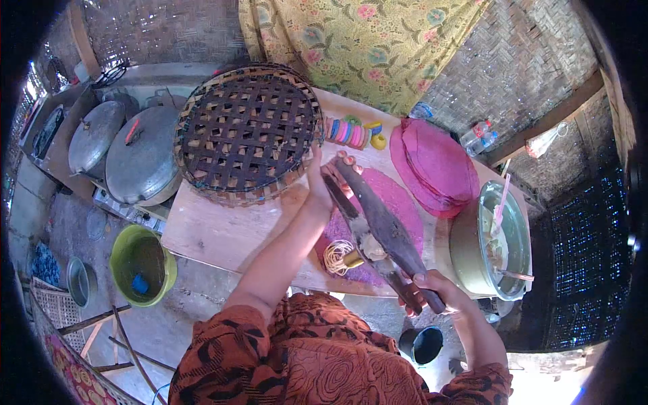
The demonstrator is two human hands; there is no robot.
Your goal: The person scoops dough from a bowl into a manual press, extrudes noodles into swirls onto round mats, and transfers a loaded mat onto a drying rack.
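My left hand (341,171) is closed around the far ends of a wooden hand press (388,226) made of two dark bars. My right hand (439,290) grips the near ends of the same bars. A lump of pale dough (372,247) shows between the bars at the middle. From there a brass-coloured cylinder (352,258) sticks out to the left. Beside its mouth is a coil of thin, pale yellow strands (336,258), over a round pink mat (398,196). Whether the strands touch the mat I cannot tell.
A woven basket (250,128) stands at the table's left, near coloured rings (347,133). Stacked pink round mats (435,165) lie at the back right. A large basin (466,236) holds pale dough and utensils. Lidded pots (145,155) and a green tub (169,270) are left.
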